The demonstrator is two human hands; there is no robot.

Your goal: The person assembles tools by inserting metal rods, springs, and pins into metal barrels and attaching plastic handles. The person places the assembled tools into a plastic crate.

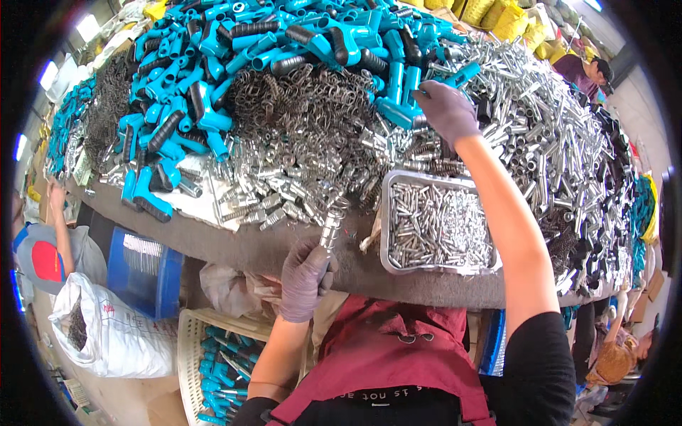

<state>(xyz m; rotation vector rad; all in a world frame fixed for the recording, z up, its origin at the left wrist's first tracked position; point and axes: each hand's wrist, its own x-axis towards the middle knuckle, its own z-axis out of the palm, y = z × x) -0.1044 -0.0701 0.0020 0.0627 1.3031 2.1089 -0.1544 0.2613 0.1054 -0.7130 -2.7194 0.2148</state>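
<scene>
My left hand [305, 279], in a grey-purple glove, is closed around a slim silver metal shaft with collars [329, 233], which it holds upright at the table's near edge. My right hand [449, 113], gloved alike, reaches far out over the heap. Its fingers curl down against a teal plastic tool housing [395, 111]; what lies in them is partly hidden. Between the hands, a pile of silver metal fittings [284, 188] lies before a mound of dark coil springs [302, 103]. Below my right forearm stands a grey tray [386, 238] full of small silver pins [437, 227].
Teal and black housings [206, 106] heap up at the back; silver tubes [554, 142] cover the right side. A cream basket of teal parts [186, 355], a blue bin [145, 302] and a white sack [114, 341] stand low left. Other people [586, 74] work around the table.
</scene>
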